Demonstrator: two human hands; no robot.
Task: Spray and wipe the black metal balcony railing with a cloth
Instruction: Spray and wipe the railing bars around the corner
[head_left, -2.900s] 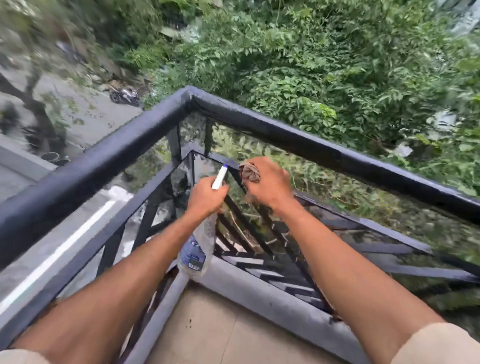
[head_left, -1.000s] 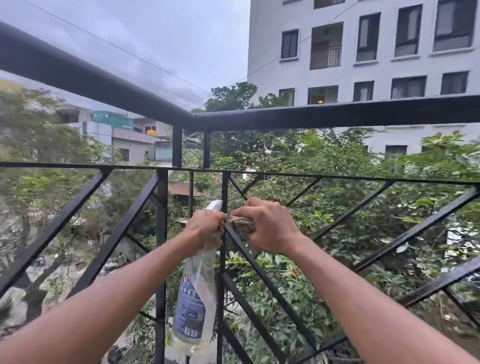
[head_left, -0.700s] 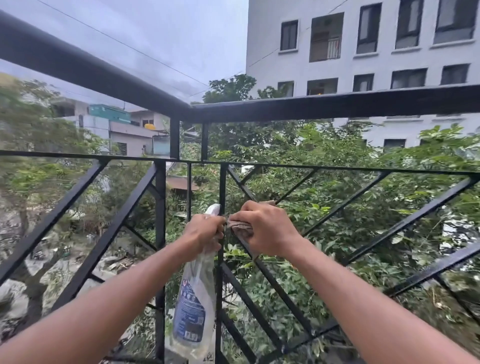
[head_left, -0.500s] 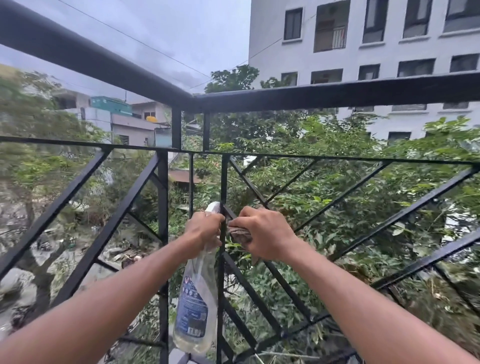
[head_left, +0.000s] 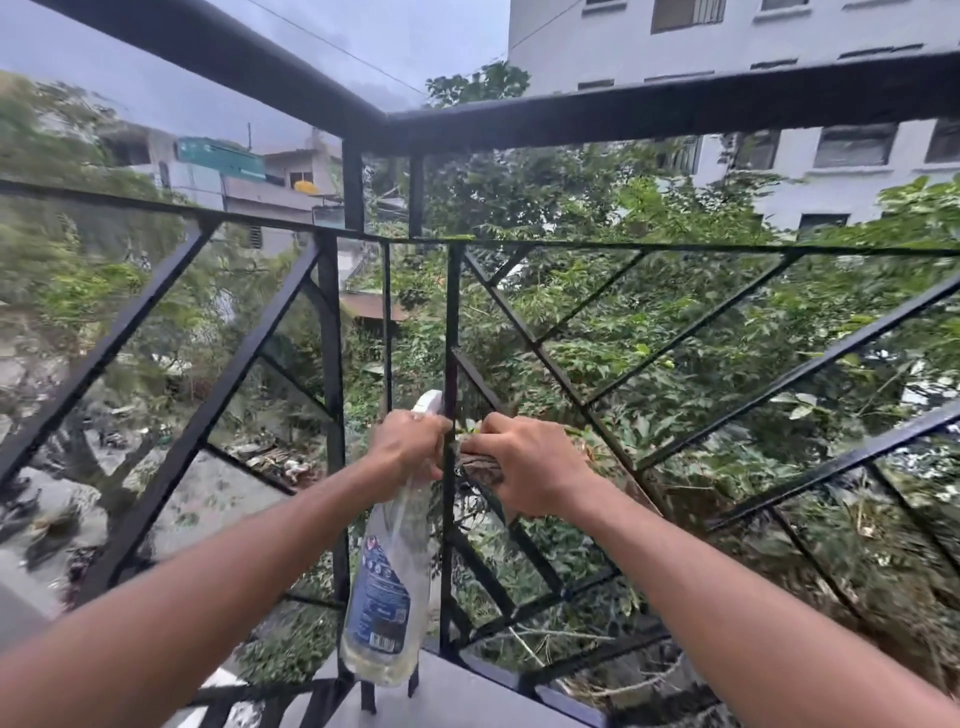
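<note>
Far left, low buildings (head_left: 234, 166) show through the black railing (head_left: 675, 111). The left hand (head_left: 408, 447) curls its fingers round the neck of a clear spray bottle (head_left: 384, 597), which hangs down with pale liquid pooled at its bottom. A vertical bar (head_left: 451, 322) stands between the hands. The right hand (head_left: 524, 467) grips a brown cloth (head_left: 480, 462) against a diagonal bar. Trees (head_left: 675, 322) and a white building (head_left: 727, 41) fill the right.

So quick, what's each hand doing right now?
Left hand: grips the spray bottle.
Right hand: holds the cloth against the black railing.
</note>
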